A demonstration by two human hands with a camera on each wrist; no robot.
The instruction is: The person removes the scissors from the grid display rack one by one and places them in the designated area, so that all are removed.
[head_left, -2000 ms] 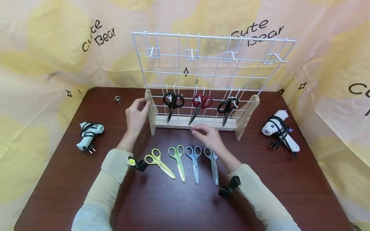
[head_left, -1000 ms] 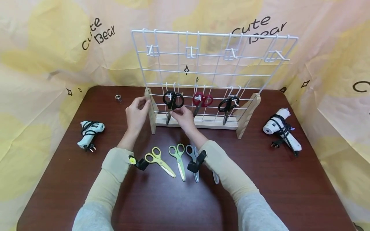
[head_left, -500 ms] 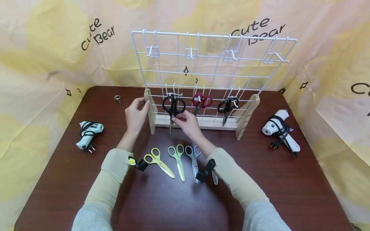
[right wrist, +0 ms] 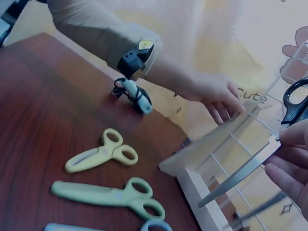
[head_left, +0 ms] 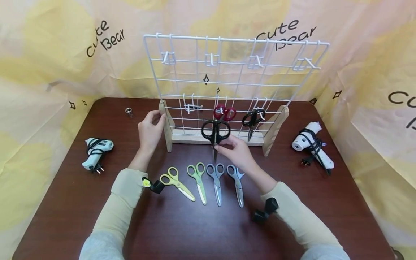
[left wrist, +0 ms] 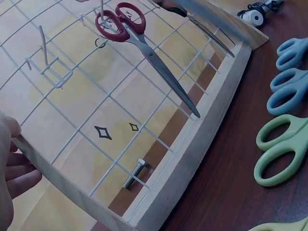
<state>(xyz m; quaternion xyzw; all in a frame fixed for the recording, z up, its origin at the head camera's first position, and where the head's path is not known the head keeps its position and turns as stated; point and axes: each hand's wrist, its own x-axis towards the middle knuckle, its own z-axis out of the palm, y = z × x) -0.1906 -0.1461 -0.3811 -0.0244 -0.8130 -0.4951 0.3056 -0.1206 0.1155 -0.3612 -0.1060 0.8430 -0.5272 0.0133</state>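
Observation:
In the head view, my left hand [head_left: 150, 130] grips the left wooden post [head_left: 167, 128] of a white wire rack [head_left: 227, 85], thumb in front and fingers behind. My right hand [head_left: 238, 151] pinches a pair of black-handled scissors [head_left: 215, 138] by the blades just below the pivot, handles up, in front of the rack. Behind them, red-handled scissors [left wrist: 161, 65] hang from a lower hook. Another black-handled pair [head_left: 251, 122] hangs farther right. The lower left hook [head_left: 189, 107] carries nothing. In the right wrist view, one held blade [right wrist: 240, 173] points down beside the rack.
Yellow scissors [head_left: 182, 187], green scissors [head_left: 199, 182], blue scissors [head_left: 217, 186] and blue-grey scissors [head_left: 239, 187] lie in front of the rack. A pale green corded tool [head_left: 97, 150] lies left, a white corded tool [head_left: 312, 146] right. A small metal piece [head_left: 129, 111] sits back left.
My right hand moved left to the black-handled scissors on the lower left hook, took them off and carried them right and toward me. My left hand stays on the post.

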